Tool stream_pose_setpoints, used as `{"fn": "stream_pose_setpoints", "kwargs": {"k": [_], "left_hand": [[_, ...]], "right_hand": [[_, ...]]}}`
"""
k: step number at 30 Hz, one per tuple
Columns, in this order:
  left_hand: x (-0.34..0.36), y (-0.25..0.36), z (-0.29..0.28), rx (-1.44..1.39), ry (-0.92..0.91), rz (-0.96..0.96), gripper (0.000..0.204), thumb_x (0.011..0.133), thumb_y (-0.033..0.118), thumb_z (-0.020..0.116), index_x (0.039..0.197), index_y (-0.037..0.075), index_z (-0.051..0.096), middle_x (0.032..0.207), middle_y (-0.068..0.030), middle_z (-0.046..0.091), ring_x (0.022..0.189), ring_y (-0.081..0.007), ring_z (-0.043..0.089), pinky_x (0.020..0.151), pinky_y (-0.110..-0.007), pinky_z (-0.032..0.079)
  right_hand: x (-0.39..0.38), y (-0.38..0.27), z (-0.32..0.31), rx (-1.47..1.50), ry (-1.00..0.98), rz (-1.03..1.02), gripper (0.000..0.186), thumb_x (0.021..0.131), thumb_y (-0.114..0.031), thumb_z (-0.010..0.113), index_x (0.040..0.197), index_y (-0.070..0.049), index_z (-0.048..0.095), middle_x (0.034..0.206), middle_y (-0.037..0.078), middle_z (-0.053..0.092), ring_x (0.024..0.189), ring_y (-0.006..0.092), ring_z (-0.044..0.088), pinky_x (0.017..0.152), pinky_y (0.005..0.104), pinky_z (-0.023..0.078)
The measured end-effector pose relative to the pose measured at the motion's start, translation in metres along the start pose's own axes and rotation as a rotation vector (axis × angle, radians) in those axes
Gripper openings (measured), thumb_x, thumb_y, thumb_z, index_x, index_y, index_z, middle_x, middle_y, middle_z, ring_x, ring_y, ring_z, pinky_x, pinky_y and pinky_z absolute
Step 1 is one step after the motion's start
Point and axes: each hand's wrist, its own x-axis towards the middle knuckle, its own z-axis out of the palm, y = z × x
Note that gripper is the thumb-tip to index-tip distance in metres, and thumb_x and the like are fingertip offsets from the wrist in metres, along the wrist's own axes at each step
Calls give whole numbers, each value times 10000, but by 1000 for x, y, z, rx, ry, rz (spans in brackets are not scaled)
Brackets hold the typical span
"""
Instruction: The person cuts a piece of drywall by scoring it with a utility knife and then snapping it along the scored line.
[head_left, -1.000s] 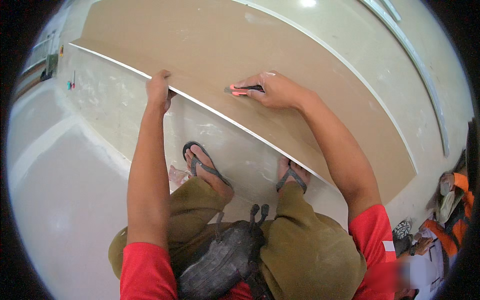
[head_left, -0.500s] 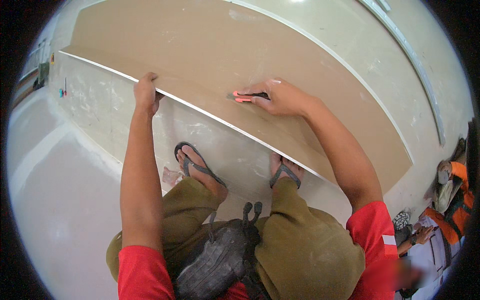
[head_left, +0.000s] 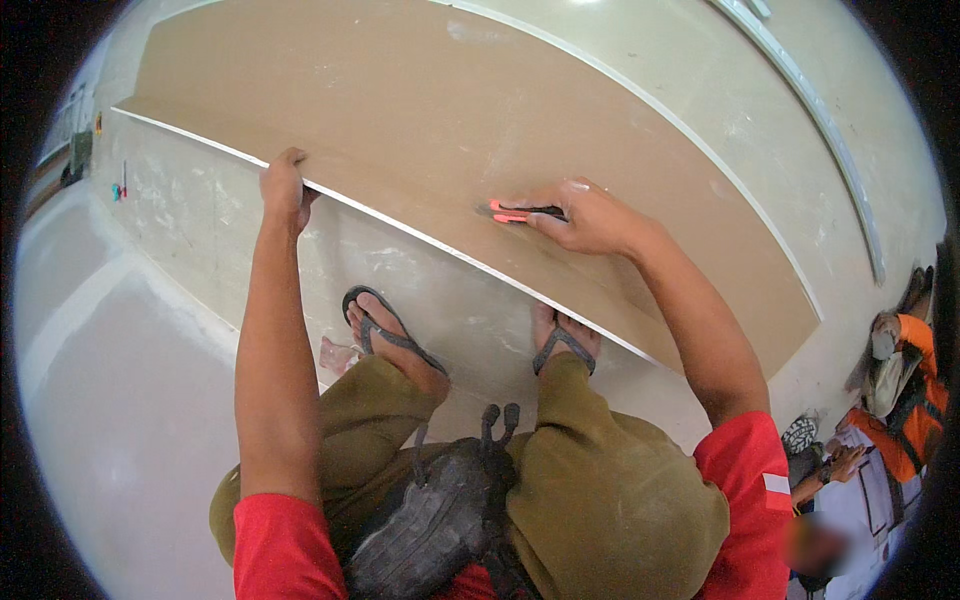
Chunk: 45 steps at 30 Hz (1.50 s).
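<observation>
A large plasterboard sheet [head_left: 400, 100], brown paper face up, lies across the floor before me. Its near strip is bent up along a crease, with a white edge towards me. My left hand [head_left: 284, 188] is closed round that raised edge, thumb on top and fingers out of sight underneath. In my right hand [head_left: 592, 218] is a red and black utility knife [head_left: 530, 213], pointing left, its blade at the brown paper near the crease. Whether the tip touches the paper, I cannot tell.
My sandalled feet [head_left: 385, 335] stand close to the near edge. A long metal channel [head_left: 820, 115] lies on the floor at the far right. Another person in orange and dark clothing [head_left: 905, 420] is at the right rim. Small tools [head_left: 120, 190] lie at the far left.
My right hand has drawn the utility knife to the right and slightly towards me along the board. My left hand keeps its hold on the edge.
</observation>
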Motion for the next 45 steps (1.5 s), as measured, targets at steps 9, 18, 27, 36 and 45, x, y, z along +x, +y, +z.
{"fn": "stream_pose_setpoints", "kwargs": {"k": [9,18,27,36,45], "left_hand": [[-2,4,2,1,40,-40,275,943,180,642,1142,-10,653,1044,-138,685,911,-288,713,760,-464,605],[-1,4,2,-18,10,3,292,943,165,635,1131,-59,636,1003,-150,685,854,-284,724,685,-444,613],[3,3,0,-5,-2,-11,278,952,187,634,1150,-8,616,1030,-140,668,916,-293,713,795,-472,621],[2,4,1,10,-16,-14,314,957,184,630,1199,-13,598,1074,-154,662,954,-312,710,817,-495,619],[-8,7,9,7,-7,20,327,943,175,622,1173,-56,605,1050,-164,675,915,-292,717,743,-472,625]], "right_hand": [[-24,13,1,110,-13,11,399,1027,-209,614,1417,-207,699,1306,201,721,1161,426,669,1046,488,515],[-54,23,-2,137,-55,32,407,1047,-231,610,1448,-197,670,1373,188,697,1212,409,663,1070,479,508],[-79,28,1,158,-32,65,406,1042,-194,623,1445,-179,676,1377,170,707,1210,394,677,1073,451,510],[-98,37,3,228,1,42,405,1029,-134,620,1427,-144,690,1380,168,710,1171,382,708,1031,416,527],[-104,45,3,271,-22,69,401,1036,-133,625,1433,-125,684,1350,171,728,1134,315,731,1031,405,524]]}}
